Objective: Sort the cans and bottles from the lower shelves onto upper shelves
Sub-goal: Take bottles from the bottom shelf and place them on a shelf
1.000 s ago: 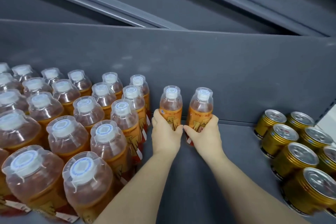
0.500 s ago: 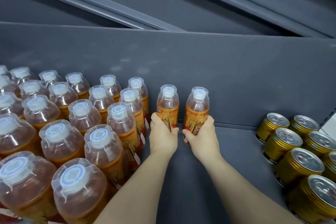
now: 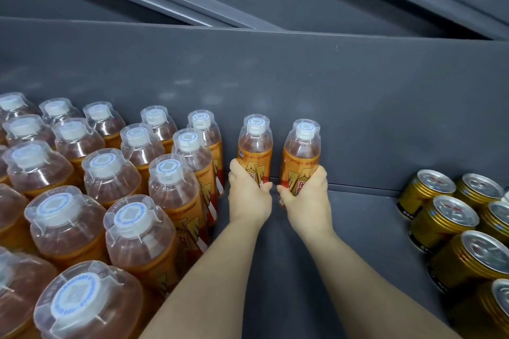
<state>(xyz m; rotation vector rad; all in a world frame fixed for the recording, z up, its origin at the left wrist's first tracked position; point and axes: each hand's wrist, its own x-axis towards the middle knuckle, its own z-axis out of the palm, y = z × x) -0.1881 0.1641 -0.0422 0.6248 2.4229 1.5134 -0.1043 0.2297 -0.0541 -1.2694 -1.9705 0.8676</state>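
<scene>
**A:** Gripping two at once. Left hand [image 3: 249, 195] curled round the lower label of the left bottle [image 3: 255, 143], right hand [image 3: 305, 197] curled the same way round the right bottle [image 3: 301, 148]. Thumbs nearly touching in the middle.

**B:** Standing where?

**A:** Upright at the rear of the shelf [image 3: 371, 228], close against the back panel [image 3: 330, 85], at 12 o'clock from the wrists. Cannot tell whether resting on the shelf or just lifted, with both bases hidden behind the hands.

**B:** Worth worrying about?

**A:** Mostly the packed block of bottles [image 3: 110, 173] at 9 o'clock, just beside the left hand. Risks knocking the nearest one and toppling a row if slid sideways carelessly.

**B:** And on letting go?

**A:** Gripping low on a tall shape, so probably tips if released at a tilt, back against the panel or forward toward the wrists. Looks slippery too, judging by the glossy film.

**B:** Anything at 3 o'clock?

**A:** Gold cans [image 3: 451, 217], well apart from the right hand. Little danger there, barring a wide swing of the right forearm while pulling out.
</scene>
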